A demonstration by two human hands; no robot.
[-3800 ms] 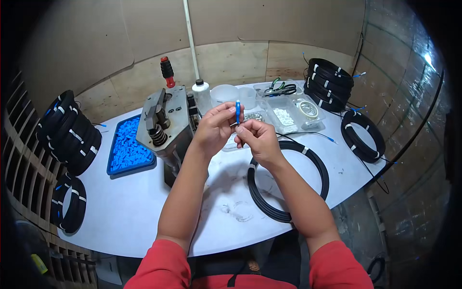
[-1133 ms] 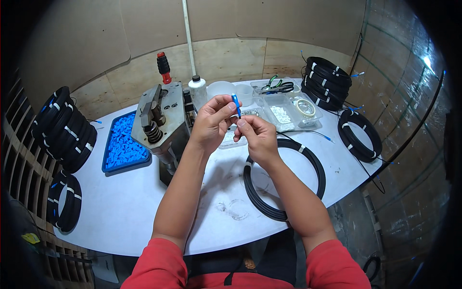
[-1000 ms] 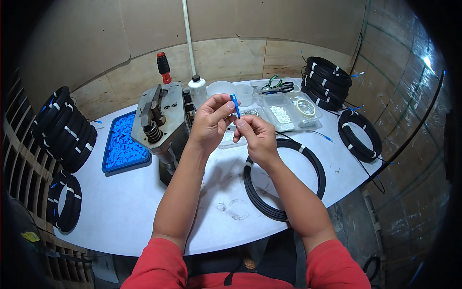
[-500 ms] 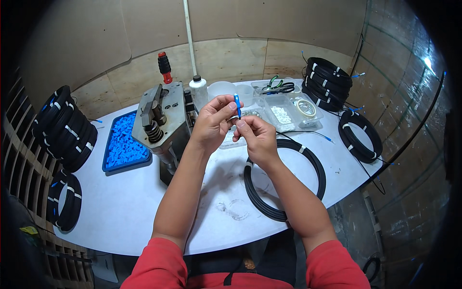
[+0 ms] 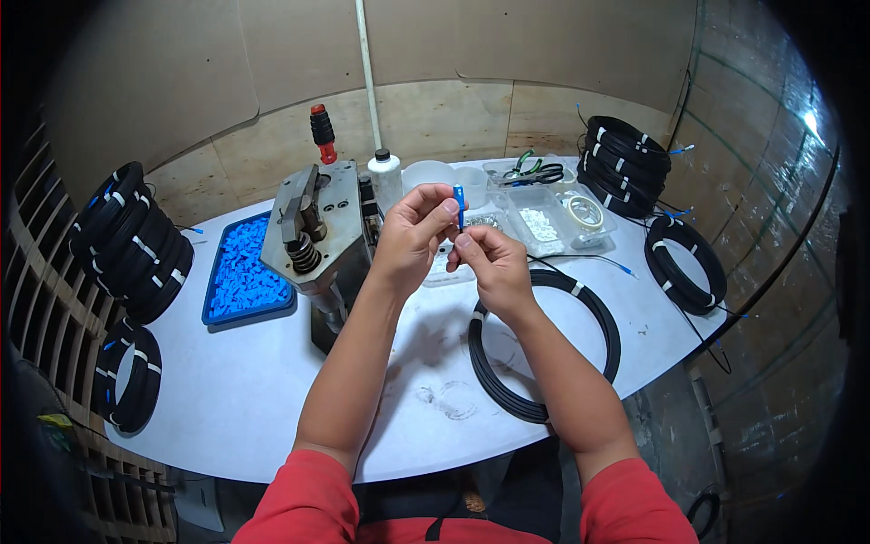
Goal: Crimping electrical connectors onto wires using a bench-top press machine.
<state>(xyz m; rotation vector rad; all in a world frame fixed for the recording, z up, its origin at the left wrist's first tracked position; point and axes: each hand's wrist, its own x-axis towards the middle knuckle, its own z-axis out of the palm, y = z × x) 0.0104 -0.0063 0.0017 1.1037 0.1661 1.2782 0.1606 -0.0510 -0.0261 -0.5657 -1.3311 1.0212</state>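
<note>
My left hand (image 5: 420, 231) is closed, its thumb and fingers pinching a slim blue cable connector (image 5: 459, 197) held upright above the table. Just below it, my right hand (image 5: 494, 263) is closed too, thumb against forefinger on the thin black cable at the connector's lower end. Most of that cable end is hidden by the fingertips. Beneath my right forearm lies a black cable coil (image 5: 477, 349) bound with white ties. A loose cable end with a blue tip (image 5: 627, 269) reaches out to the right of my right hand.
Left of my arms stands a metal hand press (image 5: 337, 195), beside a blue tray (image 5: 249, 316) of small blue parts. Behind my hands are a white bottle (image 5: 385, 177) and clear boxes (image 5: 517, 231). Stacked cable coils (image 5: 136, 249) flank the table, with more coils (image 5: 625, 163) at right.
The whole view has shifted slightly, with the scene now a little lower and farther right. Both hands keep their pinch on the connector and cable.
</note>
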